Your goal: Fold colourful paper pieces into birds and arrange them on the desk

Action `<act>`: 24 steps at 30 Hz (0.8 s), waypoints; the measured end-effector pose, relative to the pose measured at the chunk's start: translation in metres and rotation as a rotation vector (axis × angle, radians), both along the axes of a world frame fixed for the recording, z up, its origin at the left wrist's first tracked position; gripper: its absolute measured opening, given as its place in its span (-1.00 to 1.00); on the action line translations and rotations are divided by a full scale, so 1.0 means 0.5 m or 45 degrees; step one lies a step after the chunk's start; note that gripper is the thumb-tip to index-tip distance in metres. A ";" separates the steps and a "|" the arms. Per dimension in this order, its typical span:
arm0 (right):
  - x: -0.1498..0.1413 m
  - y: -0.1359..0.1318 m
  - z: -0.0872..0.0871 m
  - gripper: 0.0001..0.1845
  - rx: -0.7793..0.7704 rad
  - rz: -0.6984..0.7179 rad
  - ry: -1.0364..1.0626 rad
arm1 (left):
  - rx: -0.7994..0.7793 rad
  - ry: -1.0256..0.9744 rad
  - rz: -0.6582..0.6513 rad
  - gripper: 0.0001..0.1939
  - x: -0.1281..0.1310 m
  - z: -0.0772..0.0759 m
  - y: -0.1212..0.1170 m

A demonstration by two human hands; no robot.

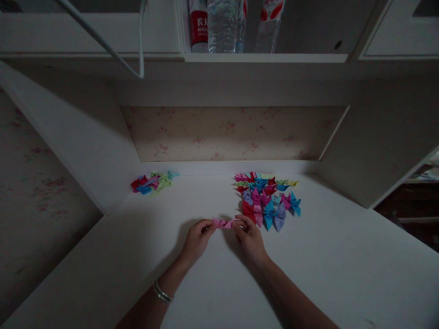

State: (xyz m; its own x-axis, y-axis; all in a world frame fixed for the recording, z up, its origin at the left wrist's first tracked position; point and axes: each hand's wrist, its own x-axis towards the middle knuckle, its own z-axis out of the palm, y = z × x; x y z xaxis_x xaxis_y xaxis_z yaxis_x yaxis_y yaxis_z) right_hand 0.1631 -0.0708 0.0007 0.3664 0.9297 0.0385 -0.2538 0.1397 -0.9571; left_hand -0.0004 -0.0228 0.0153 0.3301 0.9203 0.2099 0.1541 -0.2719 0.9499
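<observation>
A small pink folded paper piece (pixel 223 224) is stretched between my two hands, just above the white tabletop. My left hand (pixel 198 238) pinches its left end between thumb and fingers. On the other end, the fingers of my right hand (pixel 249 237) are closed, partly covering the paper. Just beyond my right hand lies a group of folded paper shapes (pixel 269 211) in red, pink, blue and lilac. Farther off to the left is a smaller heap of colored folded paper (pixel 152 183).
White side panels and a flower-patterned back wall (pixel 222 132) enclose the table (pixel 137 256). Overhead, a shelf (pixel 267 57) holds several plastic bottles (pixel 222 27). A white cable or thin bar (pixel 103 42) hangs down at upper left.
</observation>
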 end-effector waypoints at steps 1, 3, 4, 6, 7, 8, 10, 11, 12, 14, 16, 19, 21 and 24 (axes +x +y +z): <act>0.000 0.000 0.001 -0.56 -0.001 -0.003 0.001 | 0.001 -0.007 0.002 -0.70 0.000 0.000 0.000; 0.000 0.000 0.002 -0.57 -0.007 -0.011 0.014 | 0.006 -0.011 0.008 -0.72 0.000 0.001 -0.001; 0.000 0.000 0.003 -0.57 -0.009 -0.012 0.022 | 0.010 -0.006 0.010 -0.73 0.000 0.001 -0.001; 0.000 0.000 0.003 -0.57 -0.013 -0.017 0.033 | 0.018 0.011 0.015 -0.75 0.000 0.002 -0.001; 0.000 0.000 0.004 -0.57 -0.015 -0.020 0.035 | 0.023 0.022 0.016 -0.75 0.000 0.003 -0.001; 0.000 -0.001 0.005 -0.57 -0.017 -0.022 0.036 | 0.026 0.033 0.017 -0.75 0.000 0.004 -0.002; 0.000 -0.002 0.008 -0.58 -0.018 -0.022 0.035 | 0.029 0.041 0.021 -0.75 0.000 0.006 -0.002; 0.000 -0.003 0.010 -0.58 -0.018 -0.021 0.034 | 0.028 0.041 0.022 -0.75 -0.001 0.007 -0.003; -0.001 -0.004 0.012 -0.59 -0.018 -0.021 0.034 | 0.024 0.040 0.022 -0.75 -0.001 0.007 -0.003; -0.002 -0.005 0.016 -0.58 -0.029 -0.035 0.042 | 0.016 0.043 0.029 -0.74 -0.001 0.006 -0.002; -0.003 -0.005 0.019 -0.57 -0.055 -0.054 0.056 | 0.012 0.049 0.037 -0.74 -0.001 0.003 -0.001; -0.004 -0.005 0.021 -0.55 -0.073 -0.068 0.071 | 0.015 0.047 0.041 -0.75 0.000 0.001 0.001; -0.004 -0.004 0.021 -0.55 -0.065 -0.063 0.082 | 0.015 0.044 0.040 -0.75 0.000 0.001 0.001; -0.003 -0.005 0.019 -0.58 -0.049 -0.041 0.085 | -0.004 0.043 0.043 -0.75 0.000 0.004 -0.001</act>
State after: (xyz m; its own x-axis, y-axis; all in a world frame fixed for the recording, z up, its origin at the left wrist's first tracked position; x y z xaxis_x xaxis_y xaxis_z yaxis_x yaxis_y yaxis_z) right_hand 0.1614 -0.0732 0.0102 0.3968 0.9176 -0.0226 -0.3129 0.1121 -0.9431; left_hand -0.0003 -0.0232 0.0171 0.3057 0.9316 0.1965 0.1954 -0.2634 0.9447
